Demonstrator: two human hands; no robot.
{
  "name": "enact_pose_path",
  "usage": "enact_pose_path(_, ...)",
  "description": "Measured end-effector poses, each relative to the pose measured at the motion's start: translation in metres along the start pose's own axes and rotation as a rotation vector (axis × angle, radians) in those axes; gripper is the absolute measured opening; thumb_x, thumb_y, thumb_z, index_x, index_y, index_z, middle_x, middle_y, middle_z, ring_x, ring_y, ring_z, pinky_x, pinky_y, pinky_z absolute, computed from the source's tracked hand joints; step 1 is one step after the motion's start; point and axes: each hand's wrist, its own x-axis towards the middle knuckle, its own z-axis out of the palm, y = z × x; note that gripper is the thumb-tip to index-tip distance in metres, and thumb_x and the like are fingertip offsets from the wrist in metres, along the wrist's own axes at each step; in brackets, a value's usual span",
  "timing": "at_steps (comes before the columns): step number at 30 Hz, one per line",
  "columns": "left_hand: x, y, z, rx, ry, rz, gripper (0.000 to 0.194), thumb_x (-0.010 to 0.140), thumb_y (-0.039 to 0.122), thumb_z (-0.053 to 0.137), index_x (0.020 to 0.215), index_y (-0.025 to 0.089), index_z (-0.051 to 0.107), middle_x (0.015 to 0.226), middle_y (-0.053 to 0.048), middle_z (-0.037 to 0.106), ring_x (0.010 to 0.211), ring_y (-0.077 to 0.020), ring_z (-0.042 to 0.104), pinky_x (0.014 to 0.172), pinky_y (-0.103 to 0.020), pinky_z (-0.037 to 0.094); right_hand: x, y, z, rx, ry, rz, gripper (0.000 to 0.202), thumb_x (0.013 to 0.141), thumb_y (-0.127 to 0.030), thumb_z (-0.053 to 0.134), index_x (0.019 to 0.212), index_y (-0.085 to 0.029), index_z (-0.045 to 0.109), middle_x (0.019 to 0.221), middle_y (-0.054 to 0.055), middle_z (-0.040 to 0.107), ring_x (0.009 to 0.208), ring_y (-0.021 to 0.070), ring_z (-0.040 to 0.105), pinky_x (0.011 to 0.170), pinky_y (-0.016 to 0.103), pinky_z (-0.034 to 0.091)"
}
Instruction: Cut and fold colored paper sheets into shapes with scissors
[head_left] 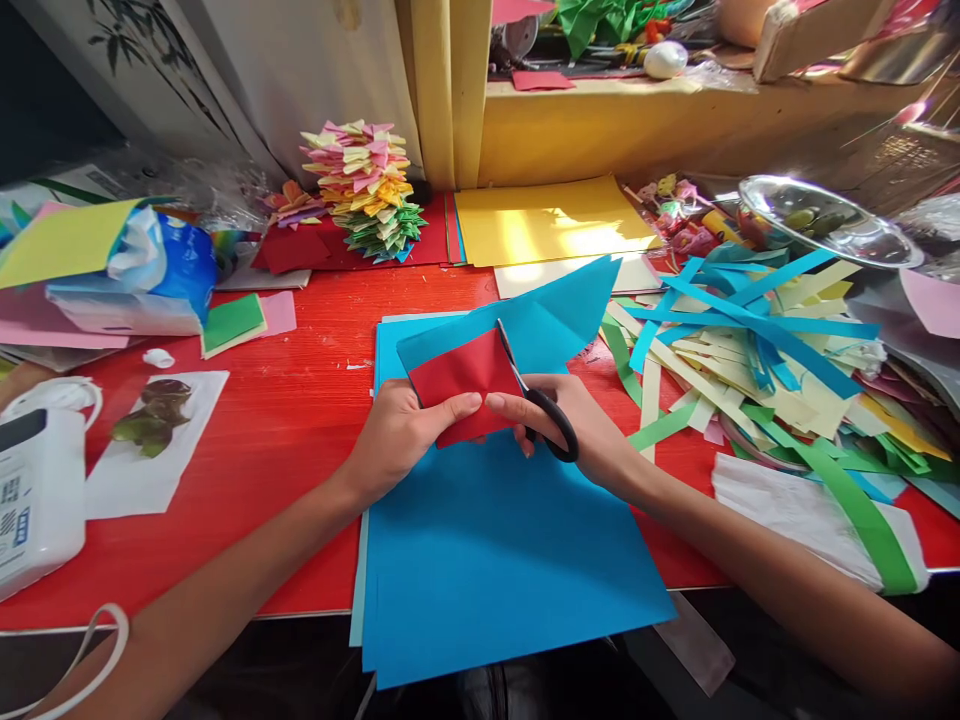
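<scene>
My left hand (401,425) pinches the left side of a red paper square (465,375), its thumb on the front. Behind the square is a blue paper sheet (547,315), whose pointed end sticks out to the upper right. My right hand (570,420) holds black-handled scissors (555,425), and its thumb presses the lower right of the red square. The scissor blades point up along the square's right edge, over the blue sheet. Underneath both hands lies a stack of large blue paper (510,560), reaching past the table's front edge.
Paper strips (750,350) are heaped at the right, near a clear bowl (825,220). A folded-paper model (367,185) and yellow sheets (555,220) stand or lie at the back. At the left are a blue tissue pack (184,265) and a white device (45,500).
</scene>
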Motion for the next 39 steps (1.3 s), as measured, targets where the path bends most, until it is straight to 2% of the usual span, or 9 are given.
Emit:
enact_pose_path(5,-0.001,0.004,0.002,0.017,-0.016,0.038,0.020,0.071,0.033,0.069,0.066,0.014,0.069,0.067,-0.001,0.071,0.063,-0.0180,0.067,0.054,-0.024,0.053,-0.001,0.002,0.002,0.040,0.059,-0.061,0.045,0.074,-0.049,0.066,0.053,-0.017,0.041,0.044,-0.004,0.046,0.042,0.0076,0.044,0.041,0.020,0.029)
enact_pose_path(12,-0.001,-0.004,0.002,0.062,-0.004,0.041,0.026,0.070,0.039,0.068,0.067,0.013,0.066,0.067,-0.003,0.070,0.058,-0.0184,0.065,0.050,-0.025,0.050,-0.001,-0.002,0.000,-0.023,0.020,0.012,0.045,0.076,-0.054,0.060,0.056,-0.017,0.044,0.047,-0.002,0.050,0.044,0.0077,0.042,0.043,0.020,0.030)
enact_pose_path(17,-0.001,-0.005,0.004,0.060,-0.020,0.030,0.028,0.071,0.041,0.067,0.069,0.013,0.066,0.069,-0.004,0.071,0.061,-0.0199,0.066,0.052,-0.026,0.051,-0.002,-0.001,0.000,-0.005,0.048,-0.011,0.045,0.075,-0.053,0.062,0.056,-0.017,0.043,0.045,-0.003,0.046,0.044,0.0081,0.044,0.043,0.020,0.029)
enact_pose_path(21,-0.001,-0.004,0.004,0.029,-0.042,0.025,0.027,0.073,0.039,0.066,0.067,0.013,0.067,0.067,-0.003,0.071,0.062,-0.0194,0.066,0.056,-0.026,0.052,-0.001,0.000,0.001,0.019,0.053,-0.015,0.045,0.074,-0.053,0.063,0.057,-0.017,0.042,0.044,-0.004,0.045,0.043,0.0084,0.044,0.042,0.020,0.029)
enact_pose_path(26,0.000,-0.009,0.005,0.043,-0.025,0.047,0.019,0.070,0.033,0.069,0.069,0.014,0.064,0.070,-0.001,0.070,0.063,-0.0172,0.064,0.056,-0.024,0.050,0.001,-0.003,-0.001,-0.014,0.029,0.028,0.045,0.076,-0.055,0.060,0.059,-0.017,0.043,0.050,-0.003,0.050,0.045,0.0076,0.042,0.042,0.020,0.028)
enact_pose_path(33,-0.001,-0.011,0.005,0.052,-0.052,0.002,0.023,0.071,0.036,0.067,0.070,0.013,0.065,0.068,-0.004,0.069,0.064,-0.0196,0.064,0.057,-0.027,0.050,0.001,0.003,0.000,0.008,0.057,-0.015,0.046,0.075,-0.056,0.060,0.059,-0.017,0.041,0.046,-0.005,0.039,0.044,0.0087,0.044,0.042,0.021,0.027)
enact_pose_path(39,-0.003,-0.011,0.008,-0.017,-0.071,-0.024,0.023,0.069,0.036,0.069,0.076,0.014,0.066,0.074,-0.003,0.070,0.066,-0.0182,0.063,0.060,-0.027,0.050,0.004,-0.001,-0.001,0.006,0.061,-0.012,0.048,0.071,-0.056,0.064,0.058,-0.017,0.039,0.050,-0.006,0.036,0.044,0.0061,0.034,0.040,0.021,0.022)
